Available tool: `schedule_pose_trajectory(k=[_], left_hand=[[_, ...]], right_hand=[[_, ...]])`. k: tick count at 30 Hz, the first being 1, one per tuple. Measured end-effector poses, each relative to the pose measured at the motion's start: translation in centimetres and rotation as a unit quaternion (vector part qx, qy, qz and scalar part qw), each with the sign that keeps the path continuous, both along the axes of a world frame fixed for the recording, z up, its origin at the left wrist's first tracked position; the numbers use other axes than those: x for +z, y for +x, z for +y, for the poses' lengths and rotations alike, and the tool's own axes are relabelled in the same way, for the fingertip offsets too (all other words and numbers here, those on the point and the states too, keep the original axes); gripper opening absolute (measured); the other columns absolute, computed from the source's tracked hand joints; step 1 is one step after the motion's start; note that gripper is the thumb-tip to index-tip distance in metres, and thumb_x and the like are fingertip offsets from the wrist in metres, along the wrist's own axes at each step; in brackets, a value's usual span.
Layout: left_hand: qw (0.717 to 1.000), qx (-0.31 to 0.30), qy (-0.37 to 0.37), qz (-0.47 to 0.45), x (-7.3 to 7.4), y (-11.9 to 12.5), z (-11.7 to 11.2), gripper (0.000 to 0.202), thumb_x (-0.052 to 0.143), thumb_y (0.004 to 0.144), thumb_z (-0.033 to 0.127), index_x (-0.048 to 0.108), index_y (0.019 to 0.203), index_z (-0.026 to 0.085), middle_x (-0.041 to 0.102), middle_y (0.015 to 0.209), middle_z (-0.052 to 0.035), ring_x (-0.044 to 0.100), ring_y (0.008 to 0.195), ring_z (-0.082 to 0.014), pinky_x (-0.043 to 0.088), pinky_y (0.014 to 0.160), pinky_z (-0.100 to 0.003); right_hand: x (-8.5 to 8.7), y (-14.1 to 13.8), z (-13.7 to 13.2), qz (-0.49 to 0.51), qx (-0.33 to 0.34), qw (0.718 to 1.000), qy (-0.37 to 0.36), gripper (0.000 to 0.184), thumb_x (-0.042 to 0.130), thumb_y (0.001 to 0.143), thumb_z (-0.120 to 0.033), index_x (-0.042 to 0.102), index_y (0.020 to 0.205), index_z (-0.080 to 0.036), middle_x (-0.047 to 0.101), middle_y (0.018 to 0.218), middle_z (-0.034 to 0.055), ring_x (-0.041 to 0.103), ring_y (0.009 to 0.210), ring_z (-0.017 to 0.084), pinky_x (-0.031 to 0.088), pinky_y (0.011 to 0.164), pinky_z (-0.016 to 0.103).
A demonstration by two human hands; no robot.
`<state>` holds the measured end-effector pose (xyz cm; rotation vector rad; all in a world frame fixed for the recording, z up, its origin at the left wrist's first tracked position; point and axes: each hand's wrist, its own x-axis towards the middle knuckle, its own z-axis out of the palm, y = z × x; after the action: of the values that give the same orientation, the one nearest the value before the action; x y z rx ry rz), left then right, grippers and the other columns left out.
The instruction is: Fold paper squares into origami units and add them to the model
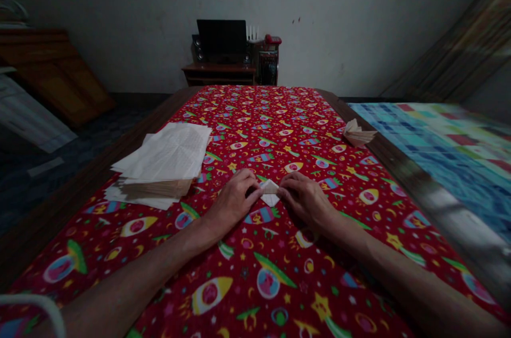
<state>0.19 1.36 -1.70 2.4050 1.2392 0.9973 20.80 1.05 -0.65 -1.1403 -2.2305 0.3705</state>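
Note:
A small folded piece of paper [270, 197], white with a darker band across its upper part, lies on the red patterned cloth [247, 253] in front of me. My left hand [239, 191] pinches its left corner between thumb and fingers. From the other side, my right hand [301, 194] grips the right corner in the same way. Left of my left hand sits a stack of paper sheets [167, 154], its top sheets creased and spread unevenly. Near the table's right edge stands a folded paper piece [358, 134] with several pointed layers.
Dark wooden table edges [131, 138] border the cloth. Beyond the far end, a monitor [222, 37] stands on a small desk [217, 69] against the wall. To the right is a colourful checked cover [439, 151]; a wooden cabinet [59, 77] stands on the left. A pale curved band [38, 303] crosses the lower left corner.

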Motion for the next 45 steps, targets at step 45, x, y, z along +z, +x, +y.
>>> schedule_pose_trajectory(k=[45], left_hand=[[0.997,0.063,-0.006,0.054,1.5,1.0,-1.4,0.023,0.05,0.089,0.036,0.054,0.074,0.018,0.056,0.078,-0.0028,0.054,0.078,-0.0184,0.046,0.071,-0.032]], right_hand=[[0.2,-0.8,-0.9,0.056,-0.083,0.994,-0.047,0.011,0.054,0.082,-0.023,0.056,0.074,-0.018,0.06,0.065,0.0004,0.052,0.057,0.013,0.036,0.054,0.023]])
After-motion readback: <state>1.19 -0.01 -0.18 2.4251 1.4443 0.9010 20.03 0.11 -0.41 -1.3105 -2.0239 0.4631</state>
